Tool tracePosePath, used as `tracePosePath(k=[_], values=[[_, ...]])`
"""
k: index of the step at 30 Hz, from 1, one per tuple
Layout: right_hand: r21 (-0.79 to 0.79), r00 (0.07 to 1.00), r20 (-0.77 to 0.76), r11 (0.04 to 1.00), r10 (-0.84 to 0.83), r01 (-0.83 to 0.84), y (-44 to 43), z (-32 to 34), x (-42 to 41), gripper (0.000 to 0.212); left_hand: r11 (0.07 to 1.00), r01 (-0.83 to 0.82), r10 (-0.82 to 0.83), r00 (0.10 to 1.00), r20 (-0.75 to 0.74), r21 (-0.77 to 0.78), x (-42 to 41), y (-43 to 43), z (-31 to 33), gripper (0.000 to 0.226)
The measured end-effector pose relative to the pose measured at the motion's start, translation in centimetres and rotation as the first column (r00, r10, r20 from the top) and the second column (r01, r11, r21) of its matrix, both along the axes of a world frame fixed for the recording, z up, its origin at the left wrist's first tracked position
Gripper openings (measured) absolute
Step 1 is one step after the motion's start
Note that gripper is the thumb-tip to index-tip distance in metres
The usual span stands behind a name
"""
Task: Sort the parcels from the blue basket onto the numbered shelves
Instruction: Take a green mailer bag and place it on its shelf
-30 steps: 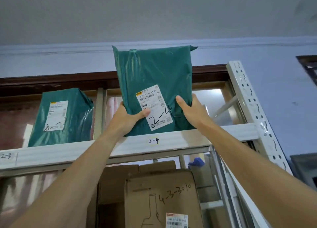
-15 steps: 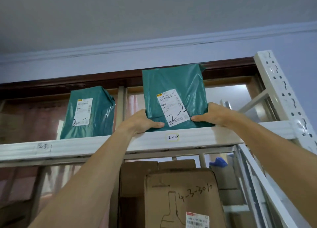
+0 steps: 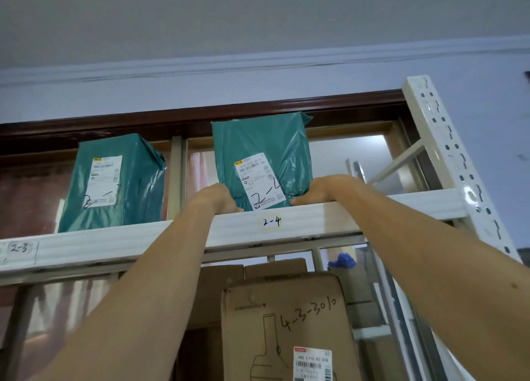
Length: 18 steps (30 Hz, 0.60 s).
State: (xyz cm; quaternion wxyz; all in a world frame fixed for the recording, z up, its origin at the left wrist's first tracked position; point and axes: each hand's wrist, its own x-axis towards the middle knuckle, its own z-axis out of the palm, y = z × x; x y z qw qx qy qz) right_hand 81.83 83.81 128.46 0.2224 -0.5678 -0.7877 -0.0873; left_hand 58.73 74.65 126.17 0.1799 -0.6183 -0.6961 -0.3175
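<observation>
1. The green parcel (image 3: 262, 162) stands upright on the top shelf (image 3: 372, 208), its base just behind the front rail, directly above the handwritten tag "2-4" (image 3: 270, 222); the number inked on its shipping label (image 3: 258, 184) appears to match that tag
2. The left hand (image 3: 213, 198) curls round the parcel's lower left corner and the right hand (image 3: 321, 190) round its lower right corner; both are closed on the wrapping low down, fingers partly hidden behind the rail
3. A second green parcel (image 3: 114, 182) stands well to the left, above the tag "2-3" (image 3: 19, 248), apart from the one being set; a cardboard box (image 3: 286, 323) marked "4-3-301" sits on the level below
4. The step in hand looks like the final seating of the parcel, and the placement seems nearly done; the blue basket is not in view
5. To do it well: push the base far enough back that nothing overhangs the rail; keep the label facing outward and the parcel centred over its tag; steady it upright before letting go, since the soft wrapping and tall shape could let it tip forward; release both hands evenly, not one first
</observation>
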Motion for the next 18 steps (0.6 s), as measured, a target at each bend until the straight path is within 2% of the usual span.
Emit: tracePosePath(k=[2,6,10,15,18], values=[[-0.043,1.0,0.006,0.999,-0.028,0.028,4.4,1.2,0.1,0.12,0.998,-0.051,0.05,0.998,-0.042,-0.026,0.2,0.5,0.1,0.04],[-0.079,0.999,0.016,0.996,-0.045,0.047,9.2,2.6,0.2,0.117,0.991,-0.12,0.116,0.989,-0.089,-0.052,0.4,0.9,0.3,0.021],[-0.105,0.991,0.041,0.985,-0.13,0.134,5.1,1.9,0.0,0.076,0.987,-0.146,0.139,0.985,-0.097,-0.062,0.3,1.2,0.5,0.01],[-0.139,0.99,0.037,0.98,-0.139,0.143,3.3,1.4,-0.3,0.072,0.991,-0.125,0.124,0.992,-0.034,-0.043,-0.3,2.1,0.6,0.012],[-0.211,0.994,0.013,0.971,-0.111,0.112,3.0,1.3,-0.4,0.066,0.993,-0.12,0.12,0.992,0.031,-0.015,-0.6,2.4,0.3,0.029]])
